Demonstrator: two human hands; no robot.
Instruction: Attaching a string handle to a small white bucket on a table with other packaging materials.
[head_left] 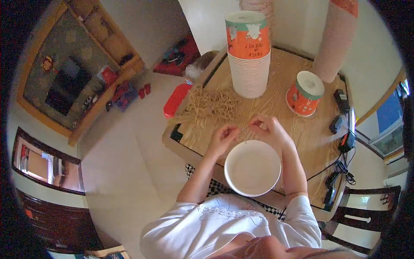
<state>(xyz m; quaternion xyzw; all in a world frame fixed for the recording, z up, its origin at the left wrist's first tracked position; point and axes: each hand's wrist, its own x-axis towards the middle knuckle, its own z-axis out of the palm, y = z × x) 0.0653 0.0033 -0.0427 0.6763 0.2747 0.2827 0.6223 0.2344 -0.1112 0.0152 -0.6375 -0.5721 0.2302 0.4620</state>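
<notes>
Over the wooden table, my left hand [224, 137] and my right hand [269, 129] are close together with fingers pinched. Whatever lies between the fingertips is too thin to make out. Just in front of me, between my forearms, a round paper bucket [252, 168] shows its white inside, mouth toward me. Beyond my left hand spreads a tangled heap of tan twine [212, 105]. A tall nested stack of paper buckets [249, 71], the top one orange and green, rises past my hands. One orange-and-green bucket [305, 94] stands bottom up to the right.
Another tall nested stack [335, 43] leans at the far right corner. Black power adapters and cables [343, 136] line the table's right edge. A red plastic object [177, 101] sits by the left edge. A dark wooden chair [366, 216] is at the lower right.
</notes>
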